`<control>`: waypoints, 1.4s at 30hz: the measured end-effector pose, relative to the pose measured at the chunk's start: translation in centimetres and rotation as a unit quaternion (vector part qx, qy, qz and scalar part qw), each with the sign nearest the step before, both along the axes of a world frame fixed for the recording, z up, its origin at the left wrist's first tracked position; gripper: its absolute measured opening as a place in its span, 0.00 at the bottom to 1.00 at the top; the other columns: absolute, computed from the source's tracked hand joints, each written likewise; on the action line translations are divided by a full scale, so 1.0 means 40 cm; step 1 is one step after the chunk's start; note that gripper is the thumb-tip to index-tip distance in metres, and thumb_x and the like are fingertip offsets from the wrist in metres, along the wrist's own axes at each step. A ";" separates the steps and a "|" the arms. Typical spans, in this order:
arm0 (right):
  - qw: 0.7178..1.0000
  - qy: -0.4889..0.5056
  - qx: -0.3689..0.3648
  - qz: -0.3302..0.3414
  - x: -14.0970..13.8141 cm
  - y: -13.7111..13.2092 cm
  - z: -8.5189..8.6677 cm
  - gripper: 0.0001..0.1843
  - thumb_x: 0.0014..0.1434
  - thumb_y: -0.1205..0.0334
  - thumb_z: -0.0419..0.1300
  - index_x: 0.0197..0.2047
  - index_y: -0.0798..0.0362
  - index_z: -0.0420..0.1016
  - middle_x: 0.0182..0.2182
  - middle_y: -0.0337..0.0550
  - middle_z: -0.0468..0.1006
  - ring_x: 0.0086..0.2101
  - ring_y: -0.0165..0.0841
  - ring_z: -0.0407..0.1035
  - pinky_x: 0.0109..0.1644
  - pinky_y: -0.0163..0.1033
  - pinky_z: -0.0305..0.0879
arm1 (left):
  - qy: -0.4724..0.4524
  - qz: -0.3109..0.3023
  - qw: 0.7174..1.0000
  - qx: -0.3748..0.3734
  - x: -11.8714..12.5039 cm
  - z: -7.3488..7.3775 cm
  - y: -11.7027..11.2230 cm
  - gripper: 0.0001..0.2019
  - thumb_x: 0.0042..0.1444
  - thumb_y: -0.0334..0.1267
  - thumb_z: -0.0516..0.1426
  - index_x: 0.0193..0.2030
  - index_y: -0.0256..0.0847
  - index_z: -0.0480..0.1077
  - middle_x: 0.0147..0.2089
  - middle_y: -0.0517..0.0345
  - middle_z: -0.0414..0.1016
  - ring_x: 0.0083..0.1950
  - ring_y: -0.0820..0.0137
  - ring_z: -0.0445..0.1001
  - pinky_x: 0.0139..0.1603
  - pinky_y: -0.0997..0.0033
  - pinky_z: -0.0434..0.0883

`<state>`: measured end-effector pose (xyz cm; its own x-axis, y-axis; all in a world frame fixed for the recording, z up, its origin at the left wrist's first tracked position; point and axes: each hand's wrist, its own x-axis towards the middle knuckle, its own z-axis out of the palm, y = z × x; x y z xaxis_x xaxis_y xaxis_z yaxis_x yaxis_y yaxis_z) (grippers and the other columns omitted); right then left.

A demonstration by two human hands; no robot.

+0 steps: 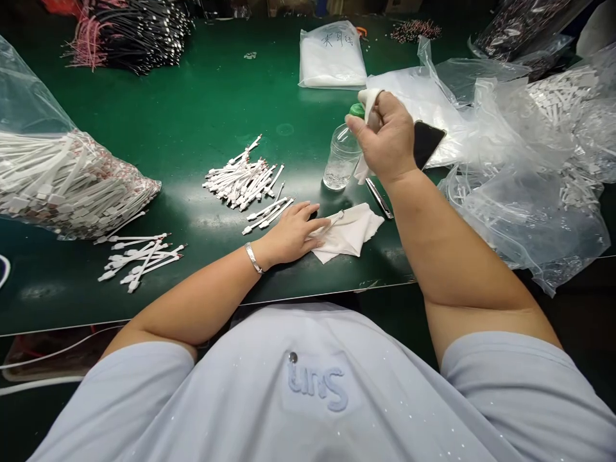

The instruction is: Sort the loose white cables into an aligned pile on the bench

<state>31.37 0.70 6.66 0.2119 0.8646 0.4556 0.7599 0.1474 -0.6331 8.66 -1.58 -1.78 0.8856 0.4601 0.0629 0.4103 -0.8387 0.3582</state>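
My right hand (387, 138) is closed around a small white cloth (370, 102) and presses it onto the green cap of a clear plastic bottle (341, 157) standing on the green table (192, 122). My left hand (291, 232) lies on the table with its fingers on a short white cable piece (332, 221) that rests on a second white cloth (349, 231). A loose heap of white cable pieces (243, 179) lies just left of the bottle. A few more (268, 213) sit beside my left hand.
A full clear bag of white cables (62, 179) lies at the left, with a small pile (139, 256) below it. Crumpled clear bags (529, 167) fill the right. A dark phone (426, 142), metal tweezers (379, 197), a folded white bag (332, 58) and black cable bundles (129, 32) are also here.
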 end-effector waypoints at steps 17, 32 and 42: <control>0.861 -0.422 -0.241 0.153 -0.080 -0.259 -0.168 0.15 0.62 0.72 0.51 0.38 0.56 0.80 0.34 0.51 0.73 0.33 0.36 0.62 0.32 0.39 0.44 | -0.075 -0.017 0.997 0.006 -0.001 -0.012 -0.007 0.12 0.61 0.42 0.56 0.41 0.41 0.79 0.51 0.49 0.76 0.56 0.58 0.66 0.59 0.52 0.63; 0.860 -0.426 -0.239 0.146 -0.079 -0.273 -0.174 0.17 0.60 0.73 0.49 0.35 0.54 0.80 0.31 0.49 0.72 0.32 0.36 0.60 0.31 0.40 0.42 | -0.062 -0.009 0.998 -0.004 0.000 -0.008 -0.008 0.11 0.60 0.41 0.56 0.41 0.42 0.79 0.52 0.50 0.75 0.58 0.56 0.65 0.61 0.50 0.62; 0.865 -0.424 -0.227 0.143 -0.072 -0.271 -0.186 0.16 0.60 0.73 0.49 0.34 0.54 0.79 0.31 0.48 0.71 0.30 0.36 0.58 0.31 0.40 0.42 | -0.056 -0.008 0.998 -0.004 -0.002 -0.005 -0.008 0.11 0.61 0.41 0.55 0.42 0.42 0.79 0.52 0.50 0.75 0.59 0.56 0.65 0.62 0.50 0.62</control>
<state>28.50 -10.12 -0.78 -0.2849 0.9568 -0.0585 0.9527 0.2894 0.0927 8.58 -1.90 -1.98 0.8802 0.4474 0.1586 0.3539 -0.8412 0.4087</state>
